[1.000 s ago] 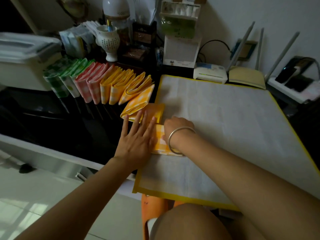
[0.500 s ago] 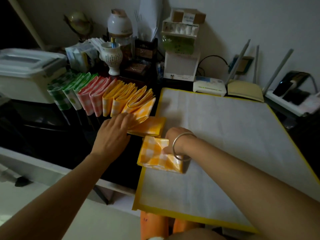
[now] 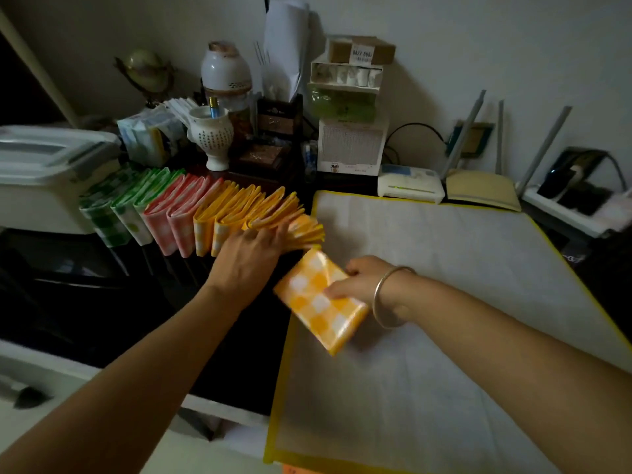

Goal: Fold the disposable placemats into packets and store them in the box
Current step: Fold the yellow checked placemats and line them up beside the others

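My right hand (image 3: 355, 283) grips a folded yellow-and-white checked packet (image 3: 319, 301), held tilted just above the left edge of the unfolded white placemat with a yellow border (image 3: 444, 302). My left hand (image 3: 251, 260) lies with its fingers stretched against the right end of a row of folded packets (image 3: 191, 217), pressing on the last yellow ones (image 3: 304, 230). The row runs green, pink, then yellow from left to right on the dark table. A white lidded box (image 3: 44, 179) stands at the row's left end.
Clutter lines the back wall: a white vase (image 3: 212, 138), a dark wooden holder (image 3: 278, 114), a white paper stand (image 3: 350, 131), a router with antennas (image 3: 410, 183) and a notebook (image 3: 482, 189). The dark tabletop (image 3: 102, 302) stretches left of the placemat.
My right hand has lifted the checked packet off the placemat and carried it up and left toward the row. My left hand has moved from the packet onto the last yellow packets in the row.
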Motion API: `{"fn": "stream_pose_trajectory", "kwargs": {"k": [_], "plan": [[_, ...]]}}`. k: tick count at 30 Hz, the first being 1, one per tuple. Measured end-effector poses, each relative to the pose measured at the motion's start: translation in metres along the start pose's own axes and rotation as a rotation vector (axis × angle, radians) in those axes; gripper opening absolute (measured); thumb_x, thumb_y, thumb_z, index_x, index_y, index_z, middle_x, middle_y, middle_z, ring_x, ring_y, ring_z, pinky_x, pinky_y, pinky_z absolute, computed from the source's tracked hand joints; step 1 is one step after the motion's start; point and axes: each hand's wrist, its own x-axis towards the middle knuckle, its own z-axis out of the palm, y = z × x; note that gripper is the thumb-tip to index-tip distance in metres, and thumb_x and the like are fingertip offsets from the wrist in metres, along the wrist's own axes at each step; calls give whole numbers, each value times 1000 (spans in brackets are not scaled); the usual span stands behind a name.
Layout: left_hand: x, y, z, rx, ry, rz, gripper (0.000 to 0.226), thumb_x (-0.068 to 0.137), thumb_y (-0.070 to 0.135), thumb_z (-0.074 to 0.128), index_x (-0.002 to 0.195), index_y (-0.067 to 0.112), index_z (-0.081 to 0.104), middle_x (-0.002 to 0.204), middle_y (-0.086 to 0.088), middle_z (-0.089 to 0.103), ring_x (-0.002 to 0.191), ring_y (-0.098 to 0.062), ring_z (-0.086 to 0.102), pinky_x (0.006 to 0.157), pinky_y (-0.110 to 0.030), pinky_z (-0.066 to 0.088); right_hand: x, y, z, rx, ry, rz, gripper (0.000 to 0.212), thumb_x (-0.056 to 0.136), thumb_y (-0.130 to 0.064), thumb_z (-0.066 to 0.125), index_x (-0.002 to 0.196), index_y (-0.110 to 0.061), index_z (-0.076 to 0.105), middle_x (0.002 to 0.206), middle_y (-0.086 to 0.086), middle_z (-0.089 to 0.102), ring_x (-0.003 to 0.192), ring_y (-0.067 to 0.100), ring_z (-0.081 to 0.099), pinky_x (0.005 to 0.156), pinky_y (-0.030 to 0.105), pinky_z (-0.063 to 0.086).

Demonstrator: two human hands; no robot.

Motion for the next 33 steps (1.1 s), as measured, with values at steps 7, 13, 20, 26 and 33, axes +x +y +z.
{"fn": "stream_pose_trajectory", "kwargs": {"k": [7, 13, 20, 26, 33], "plan": [[17, 2, -23, -21, -41, -175, 46, 58, 7, 91, 85, 2, 54, 42, -5, 40, 32, -23, 39, 45, -17, 2, 19, -11, 0, 393, 155, 224, 19, 81, -27, 63, 73, -11, 56, 76, 11, 60, 77, 31, 62, 75, 39, 53], [7, -1, -16, -47, -23, -259, 39, 75, 33, 84, 80, 10, 53, 46, 0, 36, 35, -20, 41, 44, -17, 3, 42, -49, 6, 715, 140, 299, 13, 88, -20, 57, 90, -7, 58, 76, 11, 56, 63, 24, 56, 52, 29, 49], [-6, 3, -11, -414, 71, -247, 38, 97, 30, 55, 129, 10, 52, 115, -12, 65, 102, -31, 58, 74, -39, 47, 74, -82, 15, 286, 368, 129, 54, 91, -44, 50, 134, -11, 46, 136, 13, 52, 123, 34, 51, 98, 39, 41], [-27, -4, -3, -750, 233, -508, 36, 92, 22, 63, 123, 16, 47, 123, 0, 56, 104, -11, 58, 75, -28, 56, 94, -86, 23, 419, 274, 103, 54, 97, -52, 35, 138, -18, 44, 137, 13, 51, 123, 33, 50, 103, 41, 38], [-25, -16, 3, -665, 321, -625, 18, 85, 14, 72, 95, 21, 58, 99, 5, 57, 79, -13, 57, 64, -39, 54, 105, -82, 19, 699, 264, 57, 49, 84, -36, 67, 114, -23, 30, 120, 7, 51, 108, 34, 58, 90, 52, 52]]}}
